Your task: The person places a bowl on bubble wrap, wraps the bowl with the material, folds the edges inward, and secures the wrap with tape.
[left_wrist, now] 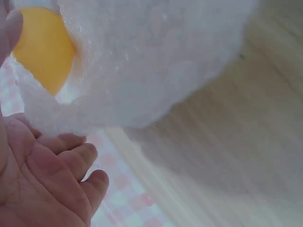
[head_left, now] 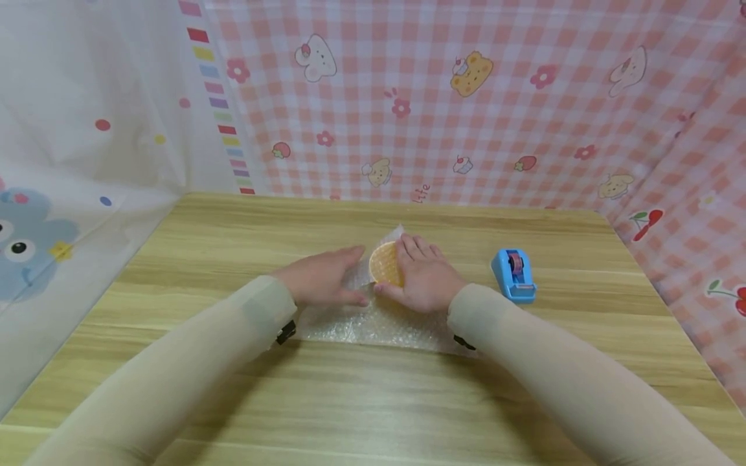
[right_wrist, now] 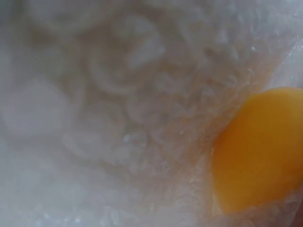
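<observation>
A round yellow thing (head_left: pixel 384 264) sits partly covered by a sheet of clear bubble wrap (head_left: pixel 364 327) on the wooden table. The wrist views show it as smooth and rounded; what kind of thing it is, I cannot tell. My right hand (head_left: pixel 424 275) lies along its right side, fingers stretched away from me and thumb across its near edge. To the left, my left hand (head_left: pixel 323 277) is spread over the wrap, thumb apart from the fingers. In the left wrist view, a raised flap of bubble wrap (left_wrist: pixel 161 56) reaches the left fingers (left_wrist: pixel 78 158).
A blue tape dispenser (head_left: pixel 515 277) with a pinkish roll stands right of my right hand. Behind the wooden table (head_left: pixel 326 408) hangs a pink checked cloth (head_left: pixel 373 123) with cartoon prints. A white printed cloth (head_left: pixel 87 84) hangs at the left.
</observation>
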